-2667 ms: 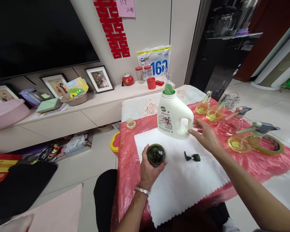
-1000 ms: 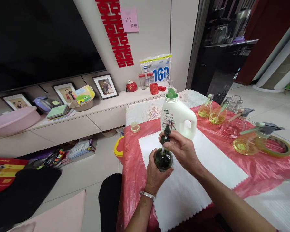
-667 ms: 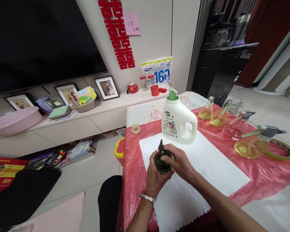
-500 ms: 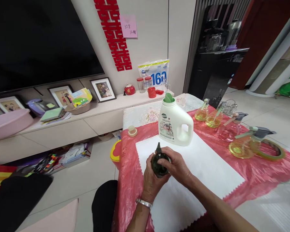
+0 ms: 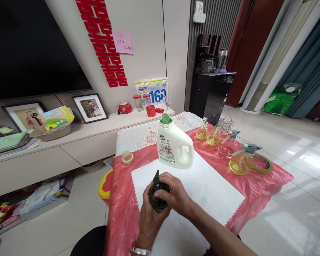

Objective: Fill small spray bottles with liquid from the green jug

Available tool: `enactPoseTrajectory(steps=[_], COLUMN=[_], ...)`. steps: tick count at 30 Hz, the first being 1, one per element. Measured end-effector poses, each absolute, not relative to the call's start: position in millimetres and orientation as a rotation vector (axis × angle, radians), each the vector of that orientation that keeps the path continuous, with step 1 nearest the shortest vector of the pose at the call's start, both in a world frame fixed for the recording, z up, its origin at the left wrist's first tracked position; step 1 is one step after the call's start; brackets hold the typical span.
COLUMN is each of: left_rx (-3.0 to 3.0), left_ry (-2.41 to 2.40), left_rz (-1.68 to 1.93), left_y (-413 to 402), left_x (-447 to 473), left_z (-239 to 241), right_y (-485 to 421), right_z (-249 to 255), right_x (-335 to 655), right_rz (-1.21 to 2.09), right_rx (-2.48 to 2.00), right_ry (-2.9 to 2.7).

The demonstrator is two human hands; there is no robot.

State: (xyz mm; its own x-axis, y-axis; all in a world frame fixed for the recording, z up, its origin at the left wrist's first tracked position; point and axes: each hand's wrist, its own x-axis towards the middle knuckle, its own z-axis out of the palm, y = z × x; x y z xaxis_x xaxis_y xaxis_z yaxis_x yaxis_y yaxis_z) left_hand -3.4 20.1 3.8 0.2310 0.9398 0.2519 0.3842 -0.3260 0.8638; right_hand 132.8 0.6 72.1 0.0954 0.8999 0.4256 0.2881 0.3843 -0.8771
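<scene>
A round dark green glass bottle [image 5: 156, 202] is held over the near edge of a white cloth [image 5: 202, 188]. My left hand [image 5: 146, 215] is wrapped round its body from below. My right hand [image 5: 176, 195] is closed over the dark pump sprayer head [image 5: 156, 179] seated in the bottle's neck, nozzle pointing away from me. Behind them on the cloth stands a white detergent jug [image 5: 173, 145] with a green cap, handle to the right.
The table carries a red plastic cover [image 5: 256, 181]. Several clear spray bottles [image 5: 240, 161] with yellowish liquid stand at its right, beside a tape roll [image 5: 264, 164]. A small cap [image 5: 127, 156] lies at the far left. A low cabinet [image 5: 82, 142] with framed photos runs behind.
My right hand took the sprayer head from the cloth, set its tube into the bottle and pushed it down onto the neck. The view has swung to the right.
</scene>
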Motion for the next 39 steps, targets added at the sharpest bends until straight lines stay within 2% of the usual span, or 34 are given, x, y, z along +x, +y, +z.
enactPoseTrajectory(steps=[12,22,32,39], left_rx=[1.864,1.857,1.84,1.812], left_ry=[1.246,1.246,1.246,1.313], left_rz=[1.046,1.051,1.013,0.995], left_y=[21,20,23,17], left_x=[-6,-5,-9,-3], left_z=[-5,-1,3,6], right_y=[-1,-11,-5,-12], right_z=[73,80,70,85], right_x=[121,133,125,138], right_rz=[0.597,0.661,0.595,0.692], right_rx=[-1.21,-1.099,-1.229,-1.074], right_ry=[-1.457,-1.538,-1.446,-1.607])
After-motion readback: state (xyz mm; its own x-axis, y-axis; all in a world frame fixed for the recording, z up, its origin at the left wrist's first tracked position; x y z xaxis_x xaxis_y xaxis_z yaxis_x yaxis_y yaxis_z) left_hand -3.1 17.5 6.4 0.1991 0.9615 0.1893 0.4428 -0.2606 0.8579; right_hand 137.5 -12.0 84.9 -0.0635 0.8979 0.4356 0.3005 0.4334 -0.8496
